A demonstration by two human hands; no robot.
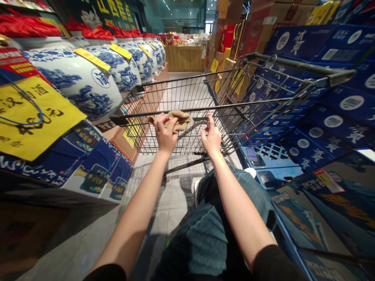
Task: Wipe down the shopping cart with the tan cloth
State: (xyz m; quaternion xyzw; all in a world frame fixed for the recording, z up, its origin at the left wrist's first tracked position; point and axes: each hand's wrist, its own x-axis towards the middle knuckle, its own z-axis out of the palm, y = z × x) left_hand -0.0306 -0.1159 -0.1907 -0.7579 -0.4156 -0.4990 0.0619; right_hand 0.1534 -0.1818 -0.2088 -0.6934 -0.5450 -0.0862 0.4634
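A wire shopping cart [187, 91] stands crosswise in front of me, its handle at the upper right. My left hand [166, 134] grips a tan cloth [182, 120], which lies against the near top rail of the cart. Part of the cloth hangs over the rail, and the fingertips are pressed into it. My right hand [211, 138] is at the near side of the cart, to the right of the cloth. Its index finger points up by the rail and its thumb stands apart; nothing shows in it. Whether that finger touches the wire I cannot tell.
Large blue-and-white jars [84, 78] with red cloth tops line the left. Blue cartons [325, 121] are stacked on the right, beside a blue plastic pallet [272, 156]. A yellow price sign [35, 117] stands at the near left. Tiled floor [164, 195] runs between.
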